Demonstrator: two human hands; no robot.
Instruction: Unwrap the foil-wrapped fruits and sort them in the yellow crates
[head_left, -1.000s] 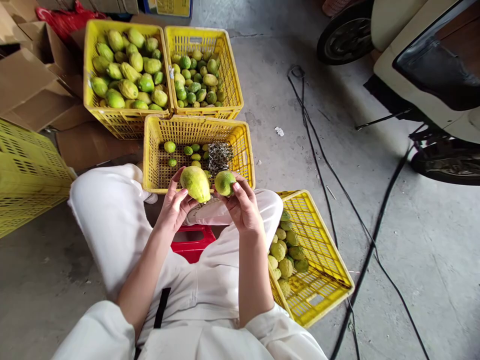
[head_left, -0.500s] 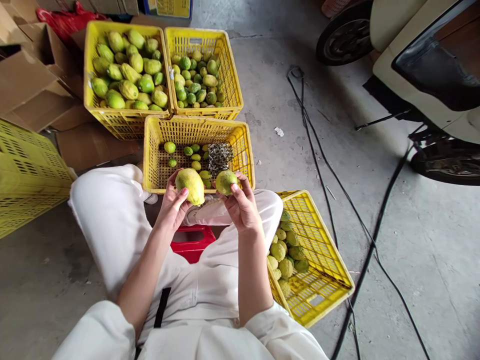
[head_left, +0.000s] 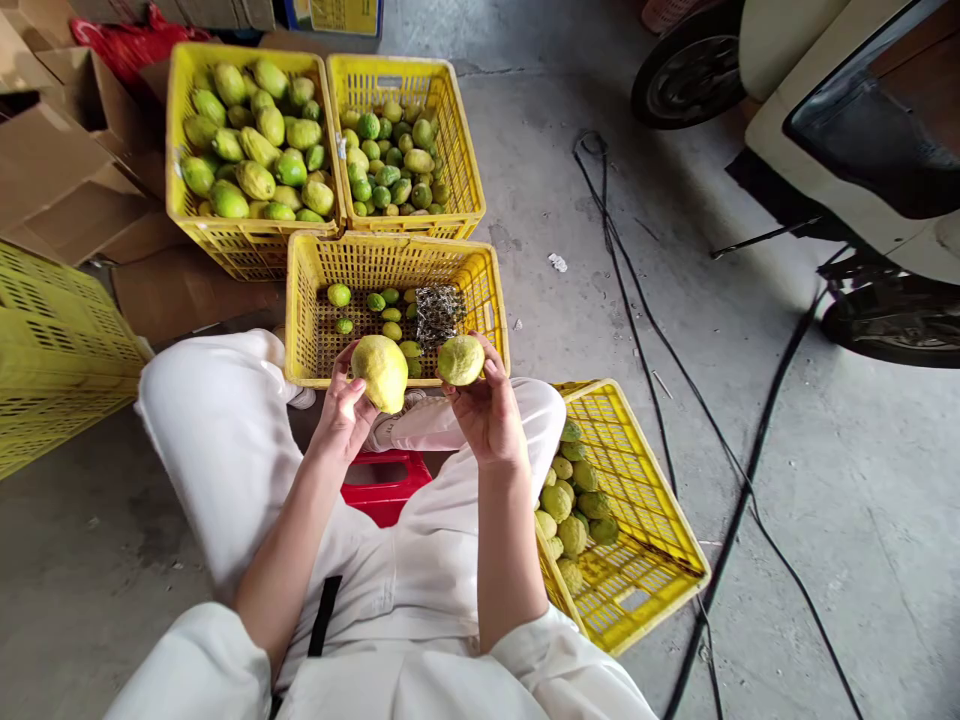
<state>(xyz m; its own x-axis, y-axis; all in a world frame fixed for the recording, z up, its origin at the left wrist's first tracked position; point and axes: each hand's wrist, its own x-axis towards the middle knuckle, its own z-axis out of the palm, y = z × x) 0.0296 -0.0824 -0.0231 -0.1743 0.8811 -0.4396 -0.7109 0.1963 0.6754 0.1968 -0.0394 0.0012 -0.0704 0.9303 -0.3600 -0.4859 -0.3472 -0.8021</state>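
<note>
My left hand is closed round a large yellow lemon, its thumb on the near side. In my right hand rests a smaller yellow-green lemon, held by the fingers from beside and below. Both fruits are raised over the near rim of a yellow plastic crate in front of my knees. Several small green fruits lie scattered on that crate's floor, along with a crumpled silvery-black piece whose kind I cannot make out.
Behind stand a crate of large green-yellow fruit and a crate of smaller ones. A tilted crate with fruit is at my right. Black cables cross the floor near a white vehicle. Cardboard lies at left.
The lemon in my right hand has turned and shifted slightly right, and the thumb has moved off its face. My left hand's lemon has rolled a little in the fingers.
</note>
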